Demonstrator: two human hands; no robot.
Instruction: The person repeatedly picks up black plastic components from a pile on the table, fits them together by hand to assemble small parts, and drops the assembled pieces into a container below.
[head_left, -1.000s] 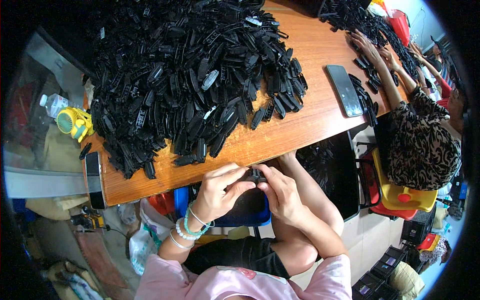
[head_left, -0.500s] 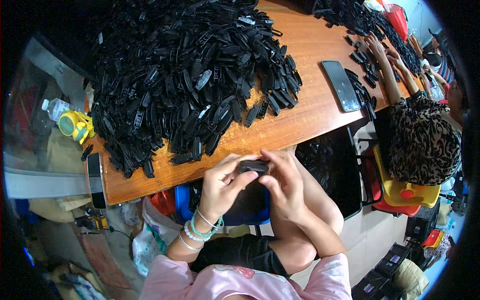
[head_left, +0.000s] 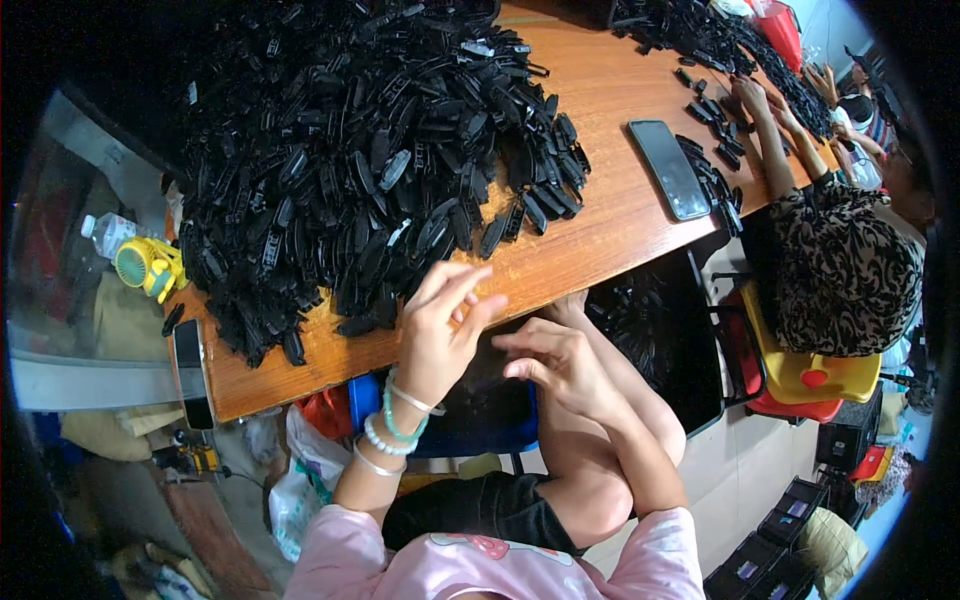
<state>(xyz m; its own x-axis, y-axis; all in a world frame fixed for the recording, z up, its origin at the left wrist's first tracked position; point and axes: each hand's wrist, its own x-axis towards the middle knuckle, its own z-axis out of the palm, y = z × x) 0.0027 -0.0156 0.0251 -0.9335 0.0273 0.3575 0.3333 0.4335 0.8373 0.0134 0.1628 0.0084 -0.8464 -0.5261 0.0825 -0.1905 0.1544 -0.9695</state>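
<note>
My left hand, with bracelets at its wrist, is raised over the table's near edge, beside the large heap of small black plastic parts. Its fingers are apart and I see nothing between them. To its right, my right hand hovers above my lap, near the blue-rimmed bin. That hand's fingers are loosely bent, thumb and fingertips separated, and nothing shows in them. The bin's dark inside is partly hidden by my hands and legs.
Phones lie on the wooden table: one dark phone at right, another phone at left. A yellow fan and bottle stand far left. A co-worker's hands handle black parts. A black tray holds more.
The black plastic part that both hands held is no longer in them. My hands have moved apart: the left rose toward the heap, the right dropped slightly.
</note>
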